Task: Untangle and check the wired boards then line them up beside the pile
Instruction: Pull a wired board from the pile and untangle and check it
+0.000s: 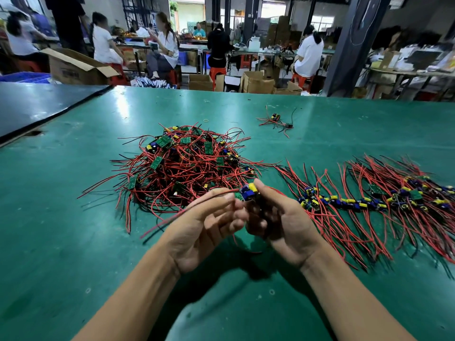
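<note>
Workshop, green table (98,242), dark mat (37,104) at far left, people seated at benches and cardboard boxes behind. Pile (187,166) of tangled boards with red and black wires sits mid-table, just ahead of the hands. Row (369,198) of sorted boards lies right of the pile, wires fanned out towards and away from the person, blue and yellow parts in a line. One stray board (275,118) with wires lies far back, well apart from both; a rubber band (206,120) sits near it. Both hands are raised above the table, palms up, close together. Right hand (280,217): fingers curled, thumb and fingertips pinching a board (248,191) with blue and yellow parts, held at the pile's near edge. Left hand (209,225): fingers mostly straight and spread, blurred. A red wire (197,205) runs from the board across the top finger and trails down-left; cannot tell if the left fingers actually pinch it.
</note>
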The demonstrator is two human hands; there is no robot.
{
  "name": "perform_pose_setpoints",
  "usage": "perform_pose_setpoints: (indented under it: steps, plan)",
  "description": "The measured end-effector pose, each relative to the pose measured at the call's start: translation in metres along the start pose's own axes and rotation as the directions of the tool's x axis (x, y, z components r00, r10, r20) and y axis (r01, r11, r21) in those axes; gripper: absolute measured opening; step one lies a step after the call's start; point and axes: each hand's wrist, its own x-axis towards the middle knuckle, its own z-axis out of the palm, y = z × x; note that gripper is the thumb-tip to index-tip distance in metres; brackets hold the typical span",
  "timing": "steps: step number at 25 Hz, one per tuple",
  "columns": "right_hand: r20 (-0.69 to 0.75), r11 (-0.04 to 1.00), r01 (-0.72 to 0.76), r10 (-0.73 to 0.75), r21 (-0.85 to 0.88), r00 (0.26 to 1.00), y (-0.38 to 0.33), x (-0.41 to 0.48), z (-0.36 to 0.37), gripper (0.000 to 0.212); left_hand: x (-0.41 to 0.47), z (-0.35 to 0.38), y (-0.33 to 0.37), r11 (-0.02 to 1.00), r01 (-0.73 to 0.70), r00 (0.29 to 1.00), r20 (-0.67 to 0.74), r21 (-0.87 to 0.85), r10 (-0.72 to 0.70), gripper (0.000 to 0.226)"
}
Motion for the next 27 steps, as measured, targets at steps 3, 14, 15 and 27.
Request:
perform_pose_setpoints:
  steps: [3,14,15,27]
  plan:
    - [0.061,0.993,-0.065,0.071,-0.098,0.996,0.002,-0.001,-0.005,0.029,-0.002,0.001,-0.002,0.977,0.12,0.992,0.015,0.176,-0.124,0.031]
    - [0.03,0.984,-0.091,0.097,-0.154,0.995,0.005,0.001,-0.012,0.038,-0.001,-0.005,-0.008,0.973,0.082,0.996,0.017,0.215,-0.088,0.034]
    - [0.05,0.983,-0.089,0.099,-0.162,0.994,0.005,0.0,-0.012,0.038,-0.001,-0.005,-0.009,0.97,0.085,0.995,0.035,0.228,-0.095,0.028]
    - [-0.134,0.906,-0.04,-0.018,-0.42,0.991,-0.005,0.001,-0.018,0.023,-0.001,-0.004,-0.016,0.931,0.106,0.989,0.062,0.35,-0.136,0.023]
